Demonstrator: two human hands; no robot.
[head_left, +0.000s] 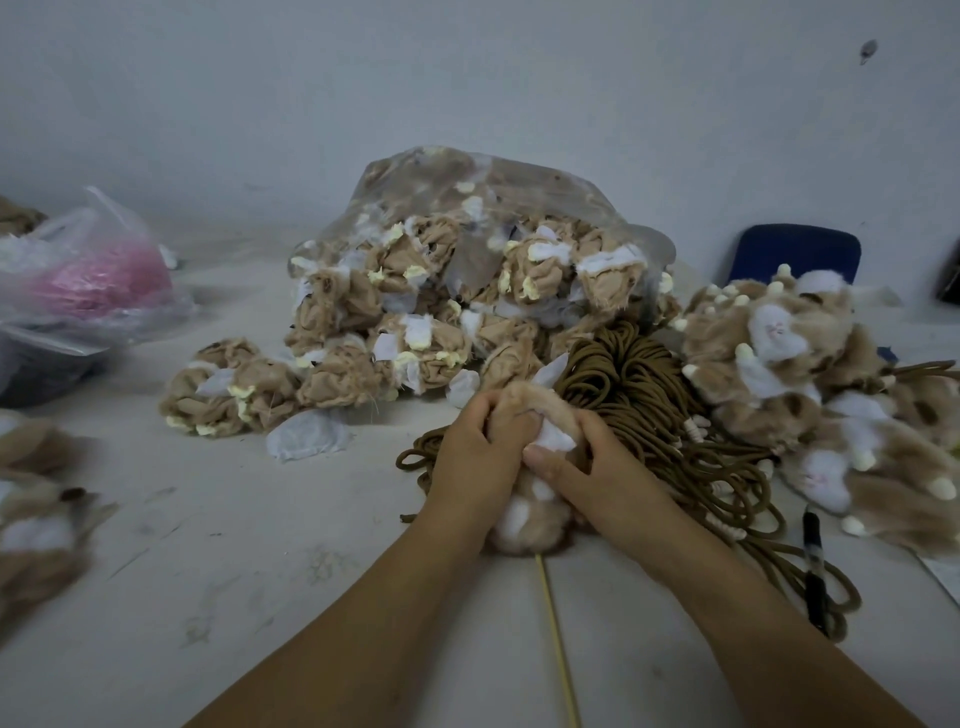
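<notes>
step: plush skin (525, 519) being worked, lower middle of frame, on the bench (249, 519) beside the brown cord (623, 384) | fingers: left hand (467, 460) and right hand (595, 470) both clamped round it | tip: fur probably best eased through bit by bit, seams not yanked

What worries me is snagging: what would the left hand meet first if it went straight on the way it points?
The tan-and-white furry plush piece that the left hand grips; beyond it, probably the coiled brown cord, though depth is unclear.
</notes>
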